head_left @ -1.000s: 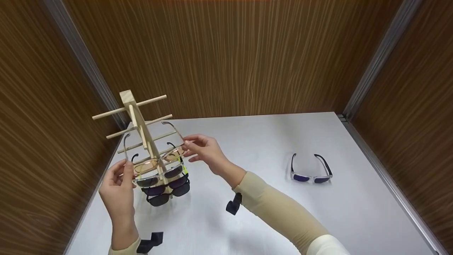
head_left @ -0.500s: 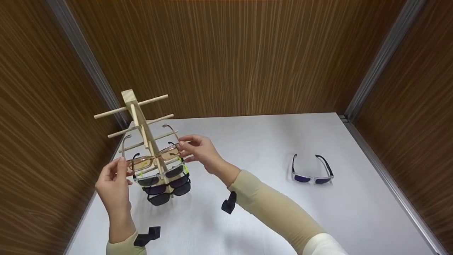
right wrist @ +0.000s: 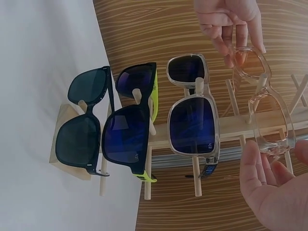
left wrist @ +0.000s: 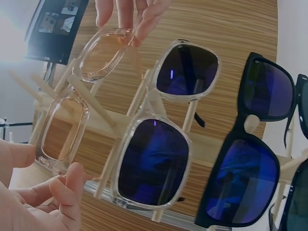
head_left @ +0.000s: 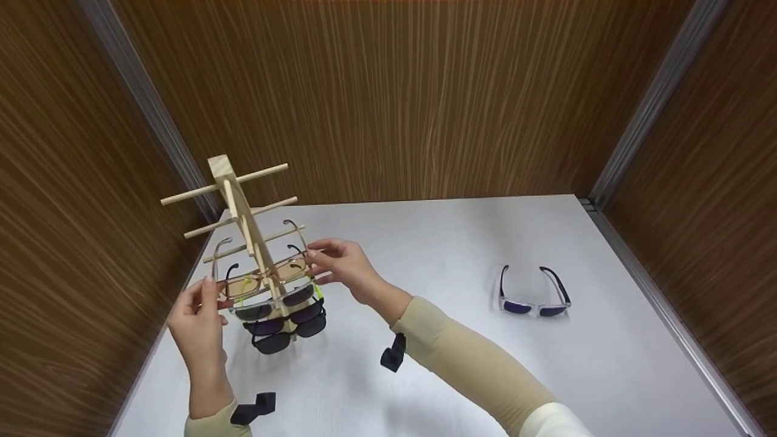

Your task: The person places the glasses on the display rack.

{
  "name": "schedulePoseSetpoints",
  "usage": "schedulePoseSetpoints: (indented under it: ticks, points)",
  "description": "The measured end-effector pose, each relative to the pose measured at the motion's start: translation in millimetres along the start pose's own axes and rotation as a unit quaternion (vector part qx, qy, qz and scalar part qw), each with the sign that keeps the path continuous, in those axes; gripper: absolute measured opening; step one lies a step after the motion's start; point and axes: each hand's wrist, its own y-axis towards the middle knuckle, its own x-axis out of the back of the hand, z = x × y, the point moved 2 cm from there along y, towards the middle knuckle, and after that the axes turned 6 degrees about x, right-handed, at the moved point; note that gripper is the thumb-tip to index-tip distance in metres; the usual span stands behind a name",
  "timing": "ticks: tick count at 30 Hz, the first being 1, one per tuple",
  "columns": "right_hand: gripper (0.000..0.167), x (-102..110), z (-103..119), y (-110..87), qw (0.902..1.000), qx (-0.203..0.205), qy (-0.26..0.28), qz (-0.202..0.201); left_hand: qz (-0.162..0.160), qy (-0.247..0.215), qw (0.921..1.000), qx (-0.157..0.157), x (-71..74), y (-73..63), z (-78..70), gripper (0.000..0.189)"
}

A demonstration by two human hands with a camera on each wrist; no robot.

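Note:
A pair of clear-framed glasses with orange-tinted lenses [head_left: 243,287] is held at the front of a wooden display rack [head_left: 220,166], temples pointing back past either side of its post. My left hand [head_left: 197,315] pinches one end of the frame between thumb and fingers. At the opposite end, my right hand [head_left: 346,267] pinches the hinge area. In the left wrist view, a peg of the rack reaches the bridge of these glasses. Just below hang clear-framed sunglasses [left wrist: 153,161], then black sunglasses with yellow temples [right wrist: 126,134] and black sunglasses [right wrist: 77,142] lowest.
Another pair of sunglasses [head_left: 534,308], with a clear front and dark temples, lies unfolded on the white table [head_left: 449,261] to the right. Upper rods [head_left: 261,172] of the rack stick out sideways. Wood-grain panels [head_left: 388,103] enclose the back and sides.
Both hands first shifted slightly left with the orange-lensed glasses, then lowered them a little at the rack. The other sunglasses stay in place.

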Motion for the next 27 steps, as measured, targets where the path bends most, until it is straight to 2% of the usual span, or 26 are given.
schedulePoseSetpoints:
  ticks: [9,19,27]
  points:
    - [0.031,4.4,-3.3,-2.3,0.9999,0.008,-0.007,-0.002,-0.011,-0.005,0.9999,0.003,3.0,-2.0,4.5,0.033]
    - [0.030,16.1,-11.8,-10.2,0.9999,-0.002,-0.003,-0.013,-0.056,-0.041,0.9976,0.009,7.8,-14.4,21.2,0.030]
    - [0.027,27.3,-19.0,-18.1,0.9995,-0.010,0.000,-0.029,-0.054,-0.071,0.9959,0.014,7.5,-26.5,27.4,0.030]
